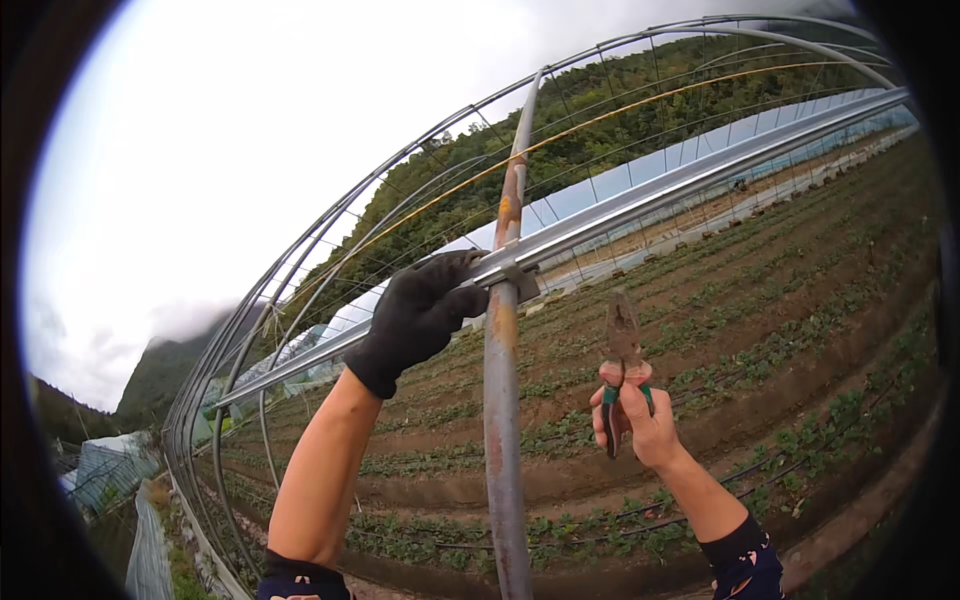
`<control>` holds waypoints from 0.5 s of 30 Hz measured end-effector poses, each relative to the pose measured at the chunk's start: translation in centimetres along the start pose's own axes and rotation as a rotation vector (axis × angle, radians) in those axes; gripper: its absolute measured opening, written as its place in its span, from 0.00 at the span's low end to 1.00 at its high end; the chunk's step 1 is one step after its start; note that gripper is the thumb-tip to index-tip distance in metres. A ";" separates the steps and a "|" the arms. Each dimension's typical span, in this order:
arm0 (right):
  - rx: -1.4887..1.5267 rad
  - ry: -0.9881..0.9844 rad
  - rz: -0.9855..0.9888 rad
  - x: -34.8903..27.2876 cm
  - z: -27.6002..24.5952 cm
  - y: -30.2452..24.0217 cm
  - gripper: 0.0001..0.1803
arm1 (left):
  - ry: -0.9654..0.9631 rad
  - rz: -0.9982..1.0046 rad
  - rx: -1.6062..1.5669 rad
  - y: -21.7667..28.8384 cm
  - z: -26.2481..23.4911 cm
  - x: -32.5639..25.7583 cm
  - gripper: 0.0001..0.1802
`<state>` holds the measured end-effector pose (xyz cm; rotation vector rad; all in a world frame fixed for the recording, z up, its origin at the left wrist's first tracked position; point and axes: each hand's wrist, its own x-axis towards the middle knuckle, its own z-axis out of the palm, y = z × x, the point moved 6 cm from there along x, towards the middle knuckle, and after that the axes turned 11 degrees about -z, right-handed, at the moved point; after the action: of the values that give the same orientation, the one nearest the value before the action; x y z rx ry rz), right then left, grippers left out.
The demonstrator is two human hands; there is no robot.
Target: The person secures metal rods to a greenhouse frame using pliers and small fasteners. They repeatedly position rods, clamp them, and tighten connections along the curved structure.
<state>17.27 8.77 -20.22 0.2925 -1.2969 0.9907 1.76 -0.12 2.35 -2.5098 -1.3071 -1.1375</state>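
Observation:
My left hand (412,318), in a black glove, is closed around a long silver metal rail (640,208) just left of where it crosses an upright pipe (502,420). Rust and orange stains mark that pipe above and below the crossing. A small metal bracket (522,282) sits at the joint, close to my gloved fingertips. To the right of the pipe, my bare right hand (648,428) holds a pair of pliers (624,335) by green and dark handles. Their worn jaws point upward, apart from the rail and bracket.
Curved tunnel-frame pipes (225,400) with thin wires arch across the left and top. A yellow cord (640,103) runs under the arch. Below lie planted soil rows (740,330) with black drip hoses (620,537). White sheeting (690,150) stretches behind, before wooded hills.

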 end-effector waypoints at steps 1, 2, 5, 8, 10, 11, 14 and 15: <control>0.007 0.085 0.037 -3.0 -0.4 -0.7 0.26 | 0.032 0.063 0.078 0.7 1.1 0.9 0.17; -0.002 0.124 0.106 -5.9 0.3 -1.6 0.26 | 0.059 0.044 0.217 0.5 1.8 1.5 0.19; 0.379 0.207 0.535 -14.9 2.3 -1.3 0.22 | 0.232 0.224 0.417 0.8 2.6 1.6 0.16; 0.573 0.253 0.745 -19.0 8.0 -3.1 0.21 | 0.263 0.131 0.540 1.0 1.2 0.5 0.23; 0.361 0.290 0.821 -22.9 7.4 -3.0 0.28 | 0.279 0.128 0.693 1.7 0.2 -0.6 0.32; 0.185 0.324 0.825 -23.7 8.3 -3.6 0.31 | 0.264 0.184 0.740 1.8 0.8 -1.1 0.36; 0.231 0.263 0.714 -24.9 12.5 -5.3 0.39 | 0.273 0.102 0.676 0.6 -1.3 -4.0 0.42; 0.229 0.287 0.688 -25.8 13.5 -6.1 0.40 | 0.290 0.061 0.696 -1.0 -2.3 -4.7 0.39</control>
<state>14.19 -15.46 -37.22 -0.1408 -1.0290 1.7009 -1.97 -3.54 0.72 -1.7971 -1.2524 -0.8017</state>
